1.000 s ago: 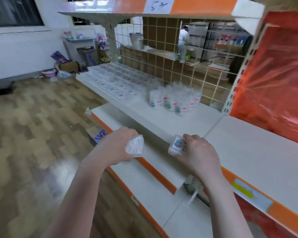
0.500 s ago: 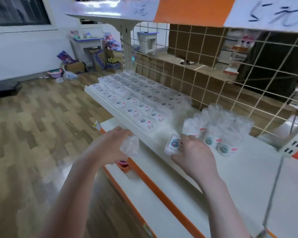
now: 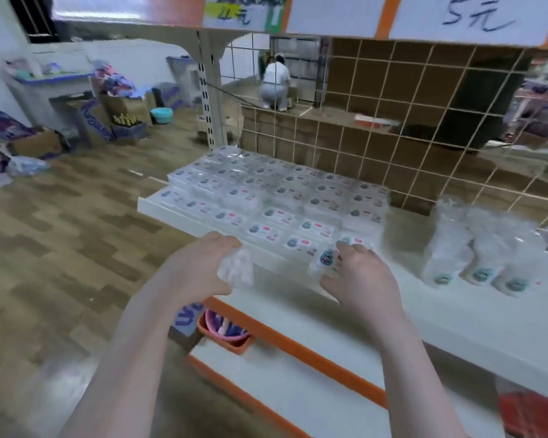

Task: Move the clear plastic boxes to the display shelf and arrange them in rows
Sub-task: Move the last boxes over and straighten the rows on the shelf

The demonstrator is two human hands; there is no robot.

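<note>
At far left, cardboard cartons (image 3: 35, 143) are seen on the wooden floor (image 3: 60, 222), well apart from the work. The left hand (image 3: 196, 270) is held just in front of the display shelf (image 3: 456, 314); its grip is clenched around a clear plastic box (image 3: 236, 268), whose outline is blurred. At centre, rows of labelled boxes (image 3: 276, 197) are laid flat on the shelf, filling its left portion back to the wire grid (image 3: 393, 121). The right hand (image 3: 358, 273) is shown at the near right corner of these rows, its grip grasping a second clear box (image 3: 325, 259) with a round label facing up; whether this box is already touching the shelf cannot be told. Further right, upright clear boxes (image 3: 475, 251) are grouped on the bare shelf, apart from the rows. Below the shelf edge, a pink basin (image 3: 225, 330) is partly seen.

The step in hand is judged to be placement at the end of the front row. It is best done if each box is lowered flat, label up, its edge set against its neighbour and squared to the front line, and released only once it is seated. The left-hand box is best placed after the right.
</note>
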